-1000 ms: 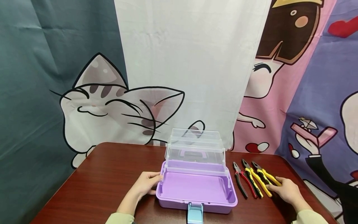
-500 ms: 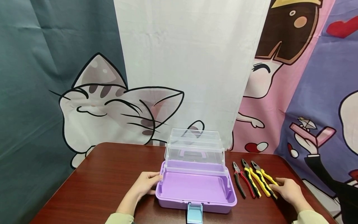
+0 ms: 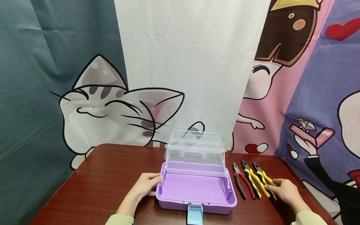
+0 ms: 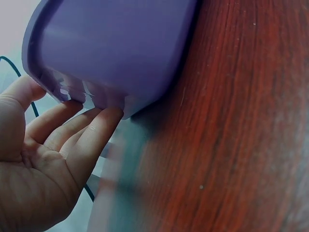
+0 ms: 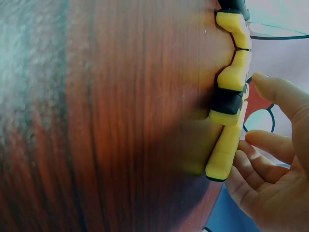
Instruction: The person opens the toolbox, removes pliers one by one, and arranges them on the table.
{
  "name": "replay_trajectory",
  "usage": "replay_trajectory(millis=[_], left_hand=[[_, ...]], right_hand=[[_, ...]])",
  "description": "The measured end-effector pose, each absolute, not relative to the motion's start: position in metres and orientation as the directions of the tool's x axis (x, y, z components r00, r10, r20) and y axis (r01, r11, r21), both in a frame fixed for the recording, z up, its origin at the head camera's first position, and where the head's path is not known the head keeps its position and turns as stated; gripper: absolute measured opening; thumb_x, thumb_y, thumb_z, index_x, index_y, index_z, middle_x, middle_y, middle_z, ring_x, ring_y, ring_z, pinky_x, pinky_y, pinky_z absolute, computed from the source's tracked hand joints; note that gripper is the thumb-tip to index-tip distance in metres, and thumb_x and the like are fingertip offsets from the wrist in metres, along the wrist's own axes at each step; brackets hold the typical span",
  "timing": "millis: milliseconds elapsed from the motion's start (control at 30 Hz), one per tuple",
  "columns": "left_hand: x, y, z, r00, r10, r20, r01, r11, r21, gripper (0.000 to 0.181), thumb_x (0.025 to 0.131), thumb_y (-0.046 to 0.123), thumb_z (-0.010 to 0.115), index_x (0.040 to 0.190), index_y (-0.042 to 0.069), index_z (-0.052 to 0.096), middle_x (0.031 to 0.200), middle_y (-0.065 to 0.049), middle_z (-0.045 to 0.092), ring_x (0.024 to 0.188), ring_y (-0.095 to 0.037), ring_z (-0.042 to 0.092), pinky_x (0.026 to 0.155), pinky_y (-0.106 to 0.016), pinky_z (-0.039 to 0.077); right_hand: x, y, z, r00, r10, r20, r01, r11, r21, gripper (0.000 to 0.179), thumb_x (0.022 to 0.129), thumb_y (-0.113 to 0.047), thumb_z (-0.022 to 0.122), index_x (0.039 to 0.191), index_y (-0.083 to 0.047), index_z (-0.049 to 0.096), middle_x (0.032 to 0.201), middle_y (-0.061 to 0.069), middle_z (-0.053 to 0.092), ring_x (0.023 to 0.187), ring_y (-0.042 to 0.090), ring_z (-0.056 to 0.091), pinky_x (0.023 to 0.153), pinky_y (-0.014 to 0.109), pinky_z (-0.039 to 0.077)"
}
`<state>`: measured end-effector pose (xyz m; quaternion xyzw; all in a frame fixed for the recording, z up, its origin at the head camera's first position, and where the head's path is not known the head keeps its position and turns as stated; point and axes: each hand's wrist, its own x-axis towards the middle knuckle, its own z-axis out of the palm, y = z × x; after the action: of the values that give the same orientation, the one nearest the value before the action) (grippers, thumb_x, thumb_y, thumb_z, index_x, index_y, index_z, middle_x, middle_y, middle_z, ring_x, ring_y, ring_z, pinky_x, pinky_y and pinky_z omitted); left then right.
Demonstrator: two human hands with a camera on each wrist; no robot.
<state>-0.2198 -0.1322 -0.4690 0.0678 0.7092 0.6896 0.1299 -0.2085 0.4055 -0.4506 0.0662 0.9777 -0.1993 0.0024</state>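
A purple toolbox (image 3: 194, 190) stands with its clear lid (image 3: 195, 134) and clear trays tipped back. My left hand (image 3: 144, 186) holds its left side, thumb at the rim and fingertips against the wall in the left wrist view. Right of the box lie three pairs of pliers. My right hand (image 3: 285, 190) holds the handles of the rightmost yellow-and-black pliers (image 3: 267, 178) between thumb and fingers; in the right wrist view the fingers are beside a yellow handle (image 5: 224, 154). Beside it lie another yellow-and-black pair (image 3: 257, 180) and red-and-black pliers (image 3: 247, 183).
A blue latch (image 3: 195, 214) hangs from the front of the toolbox. Everything rests on a dark red-brown wooden table (image 3: 112, 165). Close behind it hangs a curtain (image 3: 191, 68) printed with cartoon figures.
The rightmost pliers' handles have drawn closer together as my right hand shifted slightly left. My left hand stays at the toolbox. The whole head view has shifted a little.
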Motion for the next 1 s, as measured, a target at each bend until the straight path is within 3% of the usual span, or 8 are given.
replay_trajectory(millis=[400, 1000], left_hand=[[-0.218, -0.133, -0.469, -0.956, 0.280, -0.092, -0.087, 0.029, 0.996, 0.053, 0.093, 0.022, 0.058, 0.133, -0.011, 0.046, 0.116, -0.032, 0.060, 0.098, -0.029, 0.066, 0.071, -0.046, 0.059], [-0.215, -0.141, -0.465, -0.946, 0.312, -0.091, -0.085, 0.033, 0.996, 0.058, 0.092, 0.028, 0.060, 0.135, -0.009, 0.045, 0.123, -0.031, 0.057, 0.106, -0.030, 0.063, 0.074, -0.045, 0.059]], right_hand=[[-0.207, 0.401, -0.448, -0.990, 0.125, -0.057, 0.137, 0.914, -0.381, 0.077, 0.073, -0.050, 0.074, 0.109, 0.017, 0.060, 0.105, 0.035, 0.061, 0.095, 0.046, 0.057, 0.080, 0.056, 0.050], [-0.204, 0.394, -0.440, -0.988, 0.129, -0.085, 0.151, 0.921, -0.358, 0.082, 0.075, -0.053, 0.072, 0.111, 0.019, 0.057, 0.110, 0.038, 0.058, 0.101, 0.050, 0.055, 0.083, 0.058, 0.049]])
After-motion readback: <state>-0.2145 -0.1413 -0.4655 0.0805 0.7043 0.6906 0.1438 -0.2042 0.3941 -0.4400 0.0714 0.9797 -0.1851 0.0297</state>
